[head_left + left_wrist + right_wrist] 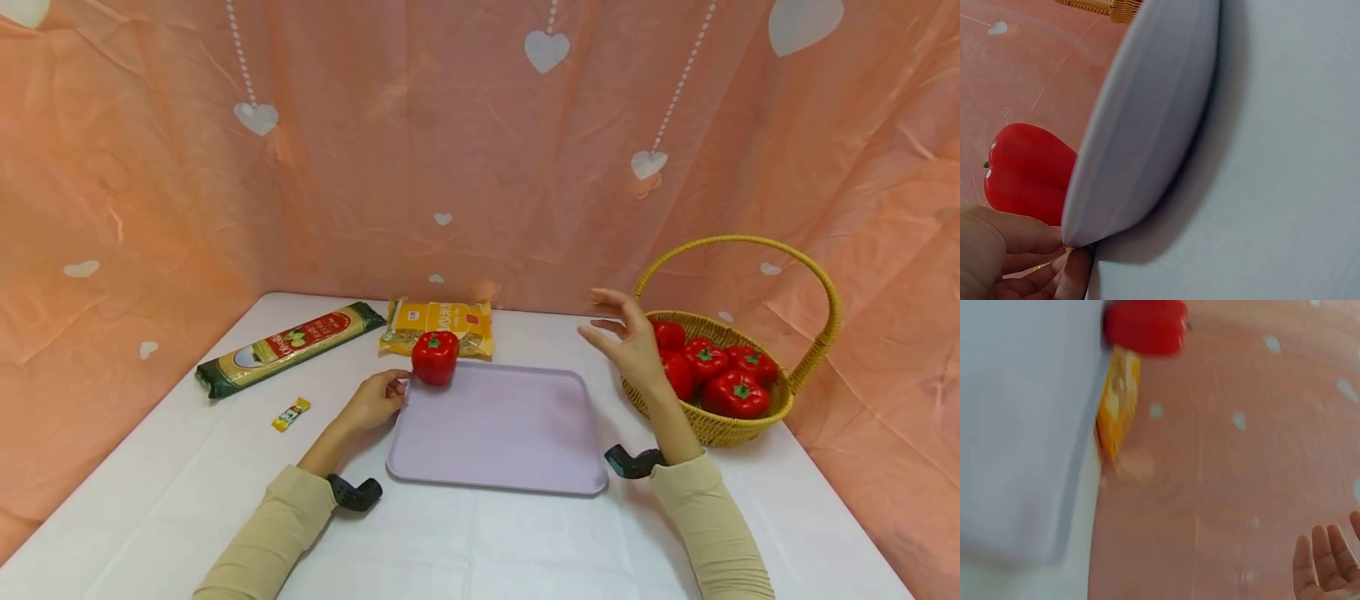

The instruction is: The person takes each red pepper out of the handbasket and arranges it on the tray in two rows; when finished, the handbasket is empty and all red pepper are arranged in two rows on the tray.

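Note:
A light purple tray [495, 429] lies on the table with one red bell pepper [435, 358] standing in its far left corner. My left hand [375, 402] pinches the tray's rim at that corner, the other fingers tucked at and below the edge, as the left wrist view shows beside the tray wall [1141, 125]. The pepper [1029, 175] is just beyond the thumb. My right hand [628, 342] is raised in the air right of the tray, fingers extended and apart, with nothing in it. Close beside it stands a yellow wicker basket [723, 429] holding several red bell peppers [735, 395].
Behind the tray lies a yellow food packet [405, 321], partly hidden by the pepper. A long green and gold pack [288, 346] is at the back left, with a small yellow wrapped snack [291, 414] nearer me. The basket's tall handle [817, 287] arches up at the right.

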`<state>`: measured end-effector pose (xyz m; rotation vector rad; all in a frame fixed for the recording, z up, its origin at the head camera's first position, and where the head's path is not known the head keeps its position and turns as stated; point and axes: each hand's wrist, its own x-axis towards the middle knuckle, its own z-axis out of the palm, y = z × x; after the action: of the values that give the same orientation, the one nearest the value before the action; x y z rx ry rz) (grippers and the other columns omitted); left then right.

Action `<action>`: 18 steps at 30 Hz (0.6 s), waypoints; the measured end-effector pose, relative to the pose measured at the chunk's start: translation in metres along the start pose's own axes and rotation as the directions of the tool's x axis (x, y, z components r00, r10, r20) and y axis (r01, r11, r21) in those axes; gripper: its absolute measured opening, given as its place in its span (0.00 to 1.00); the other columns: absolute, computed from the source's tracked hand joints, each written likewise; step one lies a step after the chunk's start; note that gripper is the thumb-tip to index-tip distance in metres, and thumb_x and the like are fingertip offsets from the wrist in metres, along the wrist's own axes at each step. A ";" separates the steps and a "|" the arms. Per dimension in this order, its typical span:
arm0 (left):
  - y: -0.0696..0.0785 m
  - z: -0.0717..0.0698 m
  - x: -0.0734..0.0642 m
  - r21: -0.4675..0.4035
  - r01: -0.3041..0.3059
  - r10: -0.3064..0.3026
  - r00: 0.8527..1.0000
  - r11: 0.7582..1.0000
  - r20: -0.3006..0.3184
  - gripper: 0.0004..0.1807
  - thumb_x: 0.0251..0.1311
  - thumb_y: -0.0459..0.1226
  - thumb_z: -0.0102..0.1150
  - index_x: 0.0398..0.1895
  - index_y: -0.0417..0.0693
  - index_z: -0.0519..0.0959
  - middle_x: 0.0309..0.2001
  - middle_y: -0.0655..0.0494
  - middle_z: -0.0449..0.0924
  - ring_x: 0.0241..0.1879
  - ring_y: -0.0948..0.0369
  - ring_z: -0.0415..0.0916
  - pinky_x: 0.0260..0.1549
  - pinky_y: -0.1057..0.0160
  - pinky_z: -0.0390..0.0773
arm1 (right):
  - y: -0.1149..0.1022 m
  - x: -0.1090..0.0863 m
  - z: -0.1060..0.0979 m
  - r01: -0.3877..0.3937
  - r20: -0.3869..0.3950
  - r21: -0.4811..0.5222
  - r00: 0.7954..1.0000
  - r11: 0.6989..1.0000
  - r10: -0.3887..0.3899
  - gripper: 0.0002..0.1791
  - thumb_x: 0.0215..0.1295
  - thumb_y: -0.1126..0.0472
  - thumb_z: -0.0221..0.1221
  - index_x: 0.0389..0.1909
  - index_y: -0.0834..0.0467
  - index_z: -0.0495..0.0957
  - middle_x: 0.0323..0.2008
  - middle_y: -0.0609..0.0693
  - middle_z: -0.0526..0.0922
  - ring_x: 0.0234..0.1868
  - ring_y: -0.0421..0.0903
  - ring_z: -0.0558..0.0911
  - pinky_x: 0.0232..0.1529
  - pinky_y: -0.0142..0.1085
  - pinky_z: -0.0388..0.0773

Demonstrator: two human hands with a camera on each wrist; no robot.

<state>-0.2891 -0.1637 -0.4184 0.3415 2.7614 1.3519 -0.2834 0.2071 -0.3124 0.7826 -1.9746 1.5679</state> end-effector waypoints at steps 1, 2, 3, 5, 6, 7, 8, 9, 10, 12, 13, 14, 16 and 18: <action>0.000 0.000 0.000 0.003 -0.001 0.001 1.000 1.000 0.000 0.22 0.57 0.26 0.53 0.56 0.30 0.69 0.32 0.48 0.72 0.29 0.59 0.67 0.27 0.67 0.69 | 0.003 -0.001 -0.010 0.001 -0.037 0.011 0.999 1.000 -0.001 0.29 0.48 0.82 0.60 0.55 0.74 0.67 0.48 0.48 0.76 0.46 0.42 0.76 0.47 0.31 0.75; 0.001 0.000 0.000 0.002 0.003 -0.003 1.000 1.000 -0.002 0.22 0.57 0.26 0.53 0.56 0.30 0.69 0.32 0.48 0.72 0.29 0.59 0.67 0.27 0.67 0.69 | 0.007 -0.001 -0.019 0.006 -0.072 0.023 0.997 1.000 -0.004 0.29 0.48 0.82 0.60 0.55 0.74 0.67 0.47 0.46 0.76 0.45 0.41 0.76 0.46 0.28 0.75; 0.001 -0.001 0.000 0.000 0.004 -0.004 1.000 1.000 -0.002 0.22 0.57 0.26 0.53 0.56 0.30 0.69 0.32 0.48 0.72 0.29 0.59 0.67 0.27 0.67 0.69 | 0.010 -0.002 -0.029 0.008 -0.103 0.034 0.995 0.999 -0.004 0.29 0.49 0.82 0.60 0.55 0.74 0.66 0.46 0.45 0.76 0.44 0.40 0.77 0.44 0.26 0.74; 0.001 -0.001 0.000 -0.004 -0.002 0.002 1.000 1.000 -0.003 0.22 0.57 0.26 0.53 0.56 0.30 0.69 0.33 0.48 0.72 0.29 0.59 0.67 0.27 0.67 0.69 | 0.012 -0.003 -0.046 -0.008 -0.165 0.044 0.986 0.999 0.016 0.28 0.50 0.81 0.59 0.55 0.74 0.67 0.45 0.45 0.77 0.43 0.40 0.76 0.43 0.25 0.74; 0.000 -0.001 0.000 -0.009 -0.006 0.006 1.000 1.000 -0.004 0.21 0.57 0.26 0.53 0.56 0.30 0.69 0.33 0.48 0.72 0.29 0.59 0.67 0.27 0.67 0.69 | 0.013 -0.003 -0.053 -0.017 -0.192 0.045 0.981 0.999 0.025 0.27 0.51 0.81 0.59 0.55 0.74 0.67 0.45 0.45 0.77 0.43 0.40 0.76 0.43 0.25 0.74; -0.001 0.000 0.000 -0.017 -0.011 0.011 1.000 1.000 -0.005 0.21 0.56 0.25 0.53 0.55 0.30 0.70 0.33 0.47 0.72 0.30 0.59 0.67 0.27 0.66 0.69 | 0.014 -0.002 -0.061 -0.025 -0.216 0.045 0.976 0.999 0.034 0.27 0.51 0.81 0.59 0.55 0.73 0.67 0.44 0.46 0.76 0.42 0.40 0.77 0.42 0.24 0.74; -0.002 0.000 0.000 -0.028 -0.012 0.012 1.000 1.000 -0.005 0.21 0.56 0.25 0.52 0.55 0.30 0.70 0.33 0.47 0.72 0.30 0.59 0.68 0.28 0.66 0.70 | 0.015 -0.002 -0.068 -0.039 -0.233 0.032 0.971 0.999 0.046 0.26 0.52 0.80 0.59 0.55 0.71 0.68 0.44 0.46 0.76 0.43 0.40 0.76 0.43 0.24 0.73; -0.003 0.000 0.000 -0.038 -0.018 0.018 1.000 0.999 -0.005 0.21 0.56 0.25 0.52 0.55 0.29 0.70 0.33 0.47 0.72 0.31 0.58 0.68 0.28 0.66 0.70 | 0.012 -0.001 -0.073 -0.061 -0.242 0.009 0.968 0.998 0.062 0.26 0.53 0.78 0.59 0.55 0.69 0.69 0.45 0.46 0.75 0.43 0.39 0.76 0.43 0.24 0.73; -0.004 0.000 0.000 -0.046 -0.021 0.021 1.000 0.999 -0.003 0.21 0.55 0.25 0.52 0.55 0.29 0.70 0.33 0.47 0.72 0.31 0.58 0.68 0.29 0.66 0.71 | 0.010 -0.001 -0.078 -0.086 -0.246 -0.022 0.966 0.996 0.078 0.25 0.54 0.77 0.59 0.56 0.66 0.69 0.45 0.45 0.74 0.44 0.39 0.75 0.44 0.24 0.72; -0.004 0.000 0.000 -0.061 -0.018 0.018 1.000 0.998 0.001 0.21 0.56 0.25 0.51 0.55 0.29 0.70 0.34 0.47 0.72 0.32 0.57 0.68 0.30 0.66 0.72 | 0.004 0.001 -0.087 -0.139 -0.234 -0.087 0.965 0.986 0.115 0.25 0.56 0.73 0.59 0.56 0.61 0.70 0.46 0.43 0.72 0.45 0.37 0.74 0.45 0.23 0.71; -0.004 0.000 0.000 -0.068 -0.013 0.014 1.000 0.998 0.006 0.21 0.56 0.25 0.51 0.56 0.29 0.69 0.34 0.47 0.72 0.33 0.57 0.68 0.30 0.66 0.72 | 0.000 0.002 -0.091 -0.166 -0.219 -0.122 0.966 0.979 0.137 0.25 0.58 0.71 0.59 0.57 0.59 0.69 0.46 0.41 0.71 0.46 0.36 0.73 0.46 0.22 0.70; -0.003 -0.001 -0.001 -0.069 -0.013 0.013 1.000 0.998 0.009 0.22 0.56 0.25 0.50 0.56 0.29 0.69 0.34 0.47 0.72 0.33 0.57 0.68 0.29 0.66 0.72 | -0.002 0.003 -0.095 -0.191 -0.194 -0.163 0.968 0.968 0.158 0.24 0.59 0.69 0.59 0.57 0.57 0.68 0.46 0.40 0.70 0.46 0.35 0.72 0.47 0.21 0.69; -0.002 -0.001 -0.001 -0.073 -0.001 0.002 1.000 0.997 0.012 0.22 0.56 0.25 0.50 0.56 0.30 0.69 0.34 0.47 0.72 0.33 0.57 0.68 0.29 0.67 0.72 | -0.001 0.005 -0.103 -0.240 -0.144 -0.226 0.967 0.944 0.211 0.25 0.60 0.66 0.59 0.59 0.58 0.66 0.46 0.37 0.68 0.47 0.34 0.70 0.46 0.19 0.68; -0.001 0.000 -0.001 -0.073 0.001 0.000 1.000 0.997 0.012 0.22 0.56 0.25 0.50 0.56 0.29 0.69 0.34 0.46 0.72 0.32 0.57 0.68 0.28 0.68 0.72 | 0.007 0.007 -0.113 -0.291 -0.101 -0.269 0.957 0.918 0.273 0.26 0.62 0.63 0.58 0.60 0.58 0.64 0.47 0.37 0.67 0.49 0.35 0.69 0.45 0.18 0.67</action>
<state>-0.2887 -0.1651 -0.4192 0.3442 2.6936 1.4418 -0.2899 0.3173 -0.2881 0.3423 -2.2771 1.3947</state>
